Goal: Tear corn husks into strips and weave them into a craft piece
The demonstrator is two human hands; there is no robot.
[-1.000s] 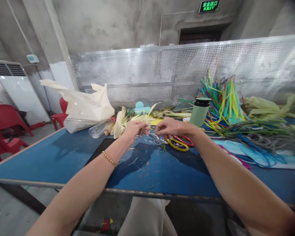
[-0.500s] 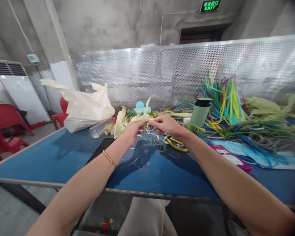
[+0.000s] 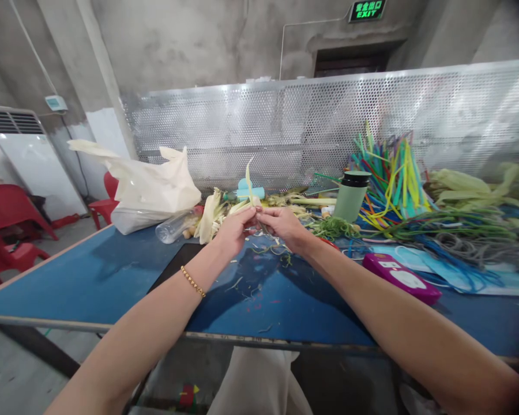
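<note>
Above the blue table (image 3: pixel 112 288), my two hands meet fingertip to fingertip. My left hand (image 3: pixel 237 227) is closed, pinching a pale corn husk strip (image 3: pixel 249 178) that stands up from between the fingers. My right hand (image 3: pixel 283 226) is closed too, its thumb and forefinger pressed against the lower end of the same strip. The part between the fingertips is mostly hidden. Right behind the hands lie more pale husks (image 3: pixel 210 219) and dry stalks. Small scraps (image 3: pixel 237 282) are scattered on the tabletop below.
To the left stand a white plastic bag (image 3: pixel 155 193) and a clear bottle (image 3: pixel 170 229). At the right are a green tumbler (image 3: pixel 352 199), colourful strips (image 3: pixel 404 178), green cords (image 3: pixel 450 225) and a purple box (image 3: pixel 400 278). A perforated metal panel (image 3: pixel 251 132) closes the back.
The husk strip has shifted slightly left and up, and my fingers have drawn closer together around its base. The yellow-handled tool near my right wrist is now mostly hidden from view.
</note>
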